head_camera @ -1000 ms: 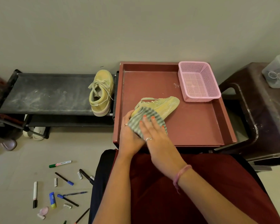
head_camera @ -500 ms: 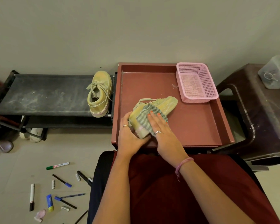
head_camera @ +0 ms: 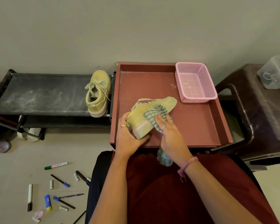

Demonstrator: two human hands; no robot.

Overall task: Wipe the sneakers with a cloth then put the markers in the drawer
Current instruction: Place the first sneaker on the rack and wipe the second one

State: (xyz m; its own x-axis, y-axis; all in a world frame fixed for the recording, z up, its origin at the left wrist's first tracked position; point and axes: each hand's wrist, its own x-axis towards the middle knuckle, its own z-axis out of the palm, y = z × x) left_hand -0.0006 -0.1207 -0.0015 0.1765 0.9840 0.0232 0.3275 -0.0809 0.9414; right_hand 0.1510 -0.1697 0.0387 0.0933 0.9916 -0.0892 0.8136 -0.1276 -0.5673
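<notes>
Sneaker [head_camera: 149, 110] of yellow suede lies on its side in the red drawer [head_camera: 200, 126]; the left hand [head_camera: 128, 138] grips its heel, the right hand [head_camera: 170, 135] presses the striped cloth [head_camera: 157, 113] flat against it. Second sneaker [head_camera: 98, 92] stands on a dusty black shelf [head_camera: 39, 96]. Markers [head_camera: 56, 165] are scattered on the tiled floor [head_camera: 11, 172].

No legible text; red printing on the green-capped marker [head_camera: 56, 165] on the floor, too small to read.
</notes>
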